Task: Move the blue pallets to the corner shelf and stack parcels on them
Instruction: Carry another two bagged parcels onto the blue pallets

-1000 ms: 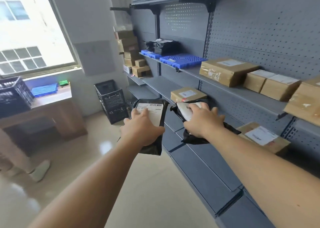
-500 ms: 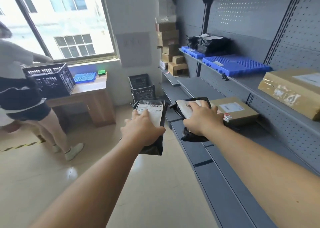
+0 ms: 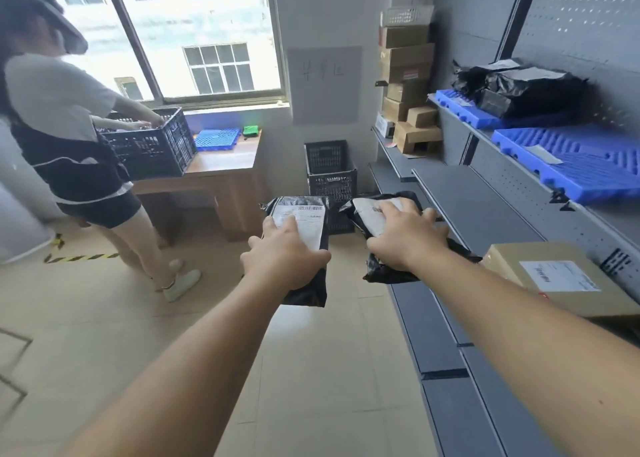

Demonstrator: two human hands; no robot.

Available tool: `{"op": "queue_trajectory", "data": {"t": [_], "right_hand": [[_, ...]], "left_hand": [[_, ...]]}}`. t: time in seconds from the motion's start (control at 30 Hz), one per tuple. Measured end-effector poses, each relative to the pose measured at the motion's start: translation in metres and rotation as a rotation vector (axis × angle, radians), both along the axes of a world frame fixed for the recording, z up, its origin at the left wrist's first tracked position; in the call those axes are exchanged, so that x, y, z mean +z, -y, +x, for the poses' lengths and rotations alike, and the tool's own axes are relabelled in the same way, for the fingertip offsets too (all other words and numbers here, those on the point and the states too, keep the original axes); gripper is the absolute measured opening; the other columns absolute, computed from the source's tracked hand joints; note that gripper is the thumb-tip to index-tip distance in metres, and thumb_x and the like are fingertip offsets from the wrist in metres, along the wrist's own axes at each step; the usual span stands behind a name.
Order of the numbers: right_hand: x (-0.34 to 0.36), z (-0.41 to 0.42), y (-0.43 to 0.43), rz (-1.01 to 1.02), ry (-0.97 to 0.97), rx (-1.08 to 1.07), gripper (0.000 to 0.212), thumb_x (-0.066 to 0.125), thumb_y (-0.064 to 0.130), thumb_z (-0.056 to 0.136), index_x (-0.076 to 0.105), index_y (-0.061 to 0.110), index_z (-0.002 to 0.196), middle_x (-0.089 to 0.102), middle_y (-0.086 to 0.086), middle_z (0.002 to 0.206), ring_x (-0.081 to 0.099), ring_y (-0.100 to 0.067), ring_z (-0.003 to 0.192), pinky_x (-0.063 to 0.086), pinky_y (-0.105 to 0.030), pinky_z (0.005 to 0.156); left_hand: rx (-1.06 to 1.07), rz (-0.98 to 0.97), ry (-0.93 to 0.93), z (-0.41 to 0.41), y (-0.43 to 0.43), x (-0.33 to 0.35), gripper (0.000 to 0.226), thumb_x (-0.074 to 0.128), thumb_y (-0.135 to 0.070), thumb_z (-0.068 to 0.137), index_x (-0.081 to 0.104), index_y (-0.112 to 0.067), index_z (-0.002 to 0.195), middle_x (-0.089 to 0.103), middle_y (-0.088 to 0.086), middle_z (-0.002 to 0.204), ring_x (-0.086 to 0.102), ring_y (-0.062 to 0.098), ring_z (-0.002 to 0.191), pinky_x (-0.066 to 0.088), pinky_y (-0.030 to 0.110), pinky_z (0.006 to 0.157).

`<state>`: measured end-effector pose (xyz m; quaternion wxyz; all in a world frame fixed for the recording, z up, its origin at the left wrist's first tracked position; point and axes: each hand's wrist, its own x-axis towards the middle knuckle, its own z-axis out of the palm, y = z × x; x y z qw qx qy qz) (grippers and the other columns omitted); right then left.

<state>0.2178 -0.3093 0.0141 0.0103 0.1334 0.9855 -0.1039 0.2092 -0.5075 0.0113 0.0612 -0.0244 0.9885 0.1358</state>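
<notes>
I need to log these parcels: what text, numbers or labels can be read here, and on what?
Left parcel label: barcode, text blurred.
Right parcel label: blurred.
Cardboard box label: too small.
Wall paper: handwriting, illegible.
Floor crate: embossed lettering, unreadable.

Bright window [image 3: 194, 33] daylight; soft, wide-angle edge distortion.

Parcel in left hand [image 3: 304, 248]: glossy black film, white label with black barcode stripes. Parcel in right hand [image 3: 377, 221]: black, white label. Pallets on upper shelf [image 3: 568, 160]: saturated blue, ribbed slat pattern; third blue pallet [image 3: 217, 138] on the counter [image 3: 225, 165], which is brown wood. Shelving [image 3: 474, 203]: matte grey, back panel dotted with perforations. Cartons [image 3: 405, 75]: tan kraft. Crates [image 3: 330, 170]: black lattice. Floor tape [image 3: 79, 257]: yellow-black diagonal stripes. Floor tiles [image 3: 104, 335]: beige.
</notes>
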Motion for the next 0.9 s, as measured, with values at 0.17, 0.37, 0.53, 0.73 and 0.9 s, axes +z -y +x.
{"op": "queue_trajectory", "data": {"t": [0.17, 0.37, 0.53, 0.73, 0.9], "right_hand": [[-0.005, -0.093, 0.013, 0.029, 0.007, -0.002, 0.069, 0.054, 0.044, 0.082, 0.033, 0.036, 0.148, 0.028, -0.002, 0.155, 0.032, -0.038, 0.129, 0.030, -0.052, 0.098], [0.000, -0.197, 0.033, 0.024, 0.001, -0.033, 0.072, 0.054, 0.042, 0.081, 0.033, 0.035, 0.149, 0.027, -0.002, 0.156, 0.032, -0.038, 0.130, 0.031, -0.052, 0.098], [-0.002, -0.268, 0.037, 0.039, 0.018, -0.033, 0.075, 0.053, 0.044, 0.079, 0.032, 0.035, 0.150, 0.025, -0.001, 0.158, 0.031, -0.038, 0.130, 0.031, -0.053, 0.100], [-0.010, -0.362, 0.020, 0.037, 0.015, -0.010, 0.075, 0.053, 0.044, 0.078, 0.032, 0.036, 0.149, 0.026, -0.001, 0.157, 0.032, -0.038, 0.129, 0.032, -0.050, 0.098], [-0.009, -0.450, -0.014, 0.040, -0.008, 0.022, 0.073, 0.054, 0.045, 0.081, 0.031, 0.037, 0.150, 0.026, -0.001, 0.158, 0.032, -0.038, 0.131, 0.031, -0.051, 0.100]], "left_hand": [[0.001, 0.009, -0.010, -0.092, 0.012, -0.006, 0.083, 0.057, -0.064, 0.075, 0.033, -0.027, 0.145, 0.020, 0.003, 0.164, 0.038, 0.042, 0.133, 0.038, 0.053, 0.098], [-0.036, -0.003, -0.017, -0.202, 0.028, -0.005, 0.084, 0.056, -0.066, 0.074, 0.033, -0.027, 0.145, 0.024, 0.004, 0.161, 0.040, 0.041, 0.131, 0.040, 0.055, 0.097], [-0.038, -0.001, -0.007, -0.276, 0.027, -0.007, 0.086, 0.057, -0.066, 0.074, 0.033, -0.027, 0.146, 0.023, 0.004, 0.161, 0.040, 0.041, 0.130, 0.040, 0.053, 0.094], [-0.029, -0.001, 0.010, -0.362, 0.006, -0.016, 0.087, 0.056, -0.066, 0.073, 0.033, -0.027, 0.146, 0.024, 0.004, 0.161, 0.041, 0.041, 0.130, 0.041, 0.053, 0.095], [0.000, -0.005, -0.012, -0.444, -0.028, -0.013, 0.086, 0.055, -0.067, 0.071, 0.035, -0.025, 0.145, 0.026, 0.004, 0.159, 0.040, 0.041, 0.130, 0.042, 0.054, 0.097]]}}
